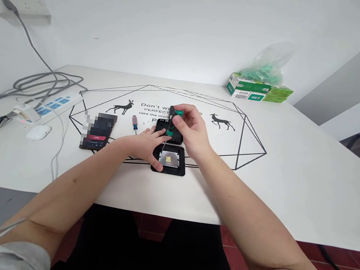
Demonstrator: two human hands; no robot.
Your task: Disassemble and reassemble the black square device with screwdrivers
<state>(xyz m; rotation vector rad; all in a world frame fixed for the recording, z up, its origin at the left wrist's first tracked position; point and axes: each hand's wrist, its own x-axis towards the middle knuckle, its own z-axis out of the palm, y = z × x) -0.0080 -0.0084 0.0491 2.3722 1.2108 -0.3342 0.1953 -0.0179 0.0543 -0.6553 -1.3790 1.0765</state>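
My right hand [194,130] is closed around a screwdriver [172,124] with a green and black handle. The tool points down, its thin shaft reaching the upper left of a silver metal plate [174,160] with a small yellowish square on it. This plate sits in a black square housing [181,172]. My left hand [146,143] lies with fingers spread at the housing's left side, thumb on its lower left corner and a finger close to the screwdriver shaft. Just behind is another black part [177,140], partly hidden by both hands.
A second screwdriver [134,123] lies left of the black parts, near some tiny pieces. Further left are a phone [99,133], a white earbud case [38,131], a power strip [55,105] and coiled cables [42,79]. Green and white boxes [248,89] stand against the wall.
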